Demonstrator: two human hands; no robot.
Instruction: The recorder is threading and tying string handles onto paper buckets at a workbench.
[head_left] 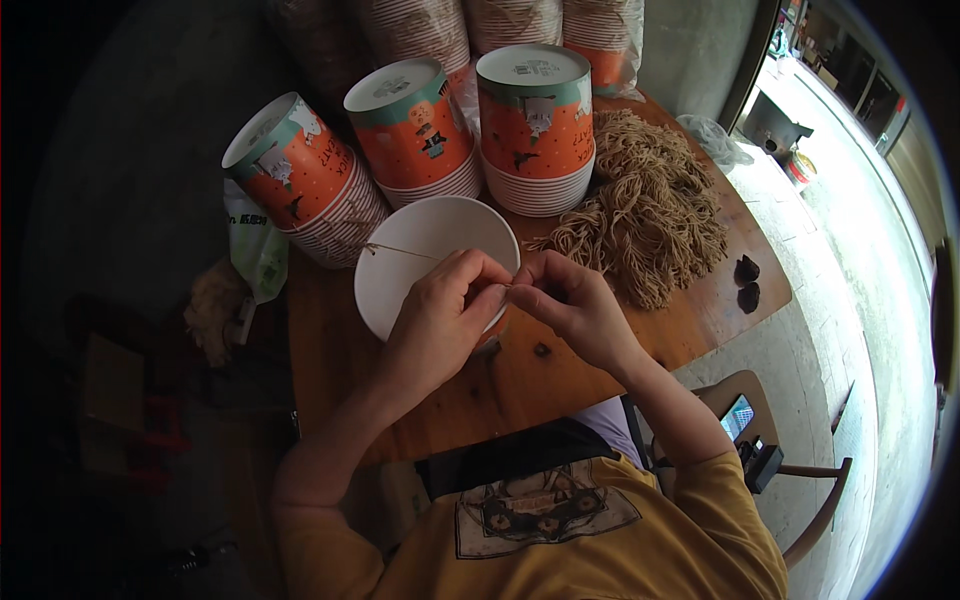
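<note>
A round paper bucket (425,222), white inside, sits tilted toward me on the wooden table. A thin tan cord (405,251) crosses its mouth, with a small knot showing at the left rim. Over the near right rim, my left hand (450,300) and my right hand (572,302) meet with their fingertips pinched together. The cord runs to the left hand's fingers; its end at the fingertips is mostly hidden. Just right of the right hand lies a big loose heap of tan cords (655,205).
Upside-down stacks of orange-and-green paper buckets (535,130) stand behind, the leftmost leaning. More stacks in clear plastic (410,30) are at the back. Two dark lumps (748,283) lie near the table's (620,350) right edge. A phone (737,417) rests on a chair at right.
</note>
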